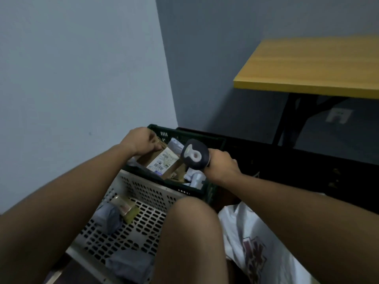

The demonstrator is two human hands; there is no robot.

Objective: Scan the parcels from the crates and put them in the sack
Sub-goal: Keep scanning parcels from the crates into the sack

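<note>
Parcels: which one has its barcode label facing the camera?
The brown cardboard box held by the left hand over the dark green crate; the grey bagged parcels show no label.

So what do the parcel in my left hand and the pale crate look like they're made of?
The parcel looks like matte brown cardboard with a white printed paper label. The pale crate is probably moulded plastic, judging by its regular slotted holes, though painted metal can't be ruled out.
</note>
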